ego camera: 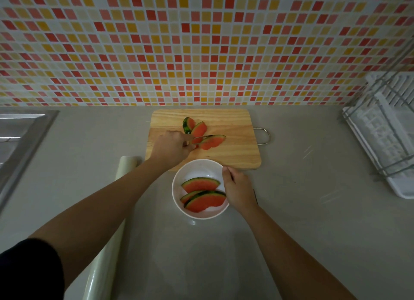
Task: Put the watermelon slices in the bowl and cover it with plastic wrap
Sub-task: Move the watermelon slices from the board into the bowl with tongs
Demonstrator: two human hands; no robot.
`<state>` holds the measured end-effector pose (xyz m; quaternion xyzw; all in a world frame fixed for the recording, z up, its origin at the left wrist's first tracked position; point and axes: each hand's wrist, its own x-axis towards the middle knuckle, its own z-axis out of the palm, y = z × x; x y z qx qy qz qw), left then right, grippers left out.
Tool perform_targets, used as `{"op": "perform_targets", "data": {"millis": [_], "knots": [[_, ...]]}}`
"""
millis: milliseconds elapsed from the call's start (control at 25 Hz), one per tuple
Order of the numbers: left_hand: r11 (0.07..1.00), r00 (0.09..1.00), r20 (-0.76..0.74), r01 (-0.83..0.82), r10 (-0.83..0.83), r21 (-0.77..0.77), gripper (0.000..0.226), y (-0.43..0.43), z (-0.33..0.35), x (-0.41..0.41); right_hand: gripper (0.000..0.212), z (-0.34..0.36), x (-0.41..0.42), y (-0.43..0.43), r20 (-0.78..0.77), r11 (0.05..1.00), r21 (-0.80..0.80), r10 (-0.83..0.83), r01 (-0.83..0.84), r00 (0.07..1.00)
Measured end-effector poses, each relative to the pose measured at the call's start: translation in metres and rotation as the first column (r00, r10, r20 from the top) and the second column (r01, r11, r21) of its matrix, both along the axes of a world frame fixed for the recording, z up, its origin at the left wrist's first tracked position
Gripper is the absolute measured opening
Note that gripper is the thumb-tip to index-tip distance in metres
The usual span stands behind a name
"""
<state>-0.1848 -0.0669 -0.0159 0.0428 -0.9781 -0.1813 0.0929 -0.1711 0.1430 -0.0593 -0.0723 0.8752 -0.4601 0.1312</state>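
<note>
Item: watermelon slices. Three lay on the cutting board (235,156), board slices (211,141) fanned and overlapping; three more, bowl slices (200,184), sat in the white bowl (192,167).
Handling: judged light, wet, soft-fleshed and slippery; best taken by the firm green rind.
Left hand (171,146): curled round a thin metal utensil (202,137) at the board slices.
Right hand (238,189): gripping the bowl's rim.
Plastic wrap roll (125,167): on the counter, untouched.

Looking from head height, forward and steeply down across the counter (291,232) toward the tiled wall (201,42) along its far edge. Close and wide-angle, with both forearms (100,210) crossing the near edge and the bowl (197,168) about mid-frame.
</note>
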Motion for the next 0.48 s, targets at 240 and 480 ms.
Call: {"op": "perform_targets", "data": {"millis": [240, 480], "knots": [[0.984, 0.996, 0.067, -0.075, 0.065, 0.159, 0.028, -0.003, 0.002, 0.004, 0.034, 0.000, 0.000, 0.001, 0.002, 1.000, -0.007, 0.001, -0.001, 1.000], [0.990, 0.985, 0.170, -0.030, 0.006, 0.139, 0.041, -0.013, -0.004, 0.002, 0.032, 0.001, 0.001, 0.000, 0.004, 1.000, -0.002, 0.001, -0.001, 1.000]]}}
